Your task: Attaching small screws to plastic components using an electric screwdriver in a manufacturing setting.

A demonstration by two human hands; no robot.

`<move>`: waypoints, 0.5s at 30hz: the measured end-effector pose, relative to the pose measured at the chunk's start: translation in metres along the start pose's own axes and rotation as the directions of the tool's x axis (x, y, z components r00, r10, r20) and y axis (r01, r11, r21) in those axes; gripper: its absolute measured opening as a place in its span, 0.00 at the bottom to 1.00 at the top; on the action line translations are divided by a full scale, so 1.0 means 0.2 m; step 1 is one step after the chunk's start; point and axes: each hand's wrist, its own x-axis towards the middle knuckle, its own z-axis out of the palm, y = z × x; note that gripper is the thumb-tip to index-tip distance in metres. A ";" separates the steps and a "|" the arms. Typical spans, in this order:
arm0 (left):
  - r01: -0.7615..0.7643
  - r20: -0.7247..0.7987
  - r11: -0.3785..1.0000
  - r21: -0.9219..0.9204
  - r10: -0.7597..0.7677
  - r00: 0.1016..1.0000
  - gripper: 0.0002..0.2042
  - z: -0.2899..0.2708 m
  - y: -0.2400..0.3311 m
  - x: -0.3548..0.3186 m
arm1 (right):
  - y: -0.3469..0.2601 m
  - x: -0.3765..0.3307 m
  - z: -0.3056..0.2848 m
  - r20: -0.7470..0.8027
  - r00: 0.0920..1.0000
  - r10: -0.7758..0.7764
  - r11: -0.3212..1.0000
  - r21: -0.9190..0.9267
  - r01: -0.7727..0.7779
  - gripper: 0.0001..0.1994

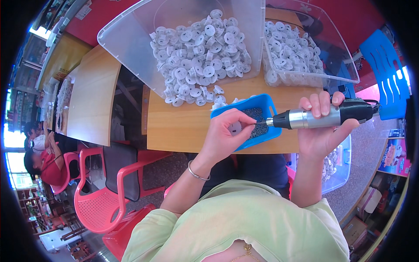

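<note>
My right hand is wrapped round an electric screwdriver with a silver and black body, lying level with its bit pointing left. At the bit's tip, my left hand pinches thumb and forefinger together; anything between them is too small to make out. A white round plastic piece shows inside the loop of those fingers, and I cannot tell whether they hold it. Beneath both is a blue bin of small dark screws, partly hidden by my left hand.
A clear tub tipped toward me spills white round plastic pieces onto the wooden table. Another clear tub of them stands right. Red chairs are at left, a blue chair back at right. Another person sits far left.
</note>
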 end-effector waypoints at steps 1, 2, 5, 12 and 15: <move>0.000 -0.001 1.000 0.000 0.000 1.000 0.04 0.00 -0.01 0.00 | 0.00 0.00 0.00 0.000 1.000 0.001 1.000 0.001 -0.001 0.25; -0.093 -0.037 0.995 0.039 0.094 0.995 0.04 0.01 -0.04 0.01 | 0.01 -0.01 0.01 0.010 1.000 -0.002 1.000 -0.018 0.003 0.26; -0.175 -0.083 0.984 0.021 0.176 0.981 0.04 0.03 -0.06 0.01 | 0.00 -0.02 0.05 0.032 0.999 0.003 0.998 -0.063 -0.001 0.26; -0.024 -0.011 0.999 0.024 0.024 1.000 0.04 0.02 -0.03 0.00 | -0.01 -0.03 0.06 0.062 0.998 -0.014 0.987 -0.159 0.023 0.26; -0.055 -0.011 0.997 0.053 0.056 0.998 0.05 0.02 -0.04 0.00 | 0.00 -0.03 0.04 0.110 0.993 -0.045 0.983 -0.170 0.064 0.29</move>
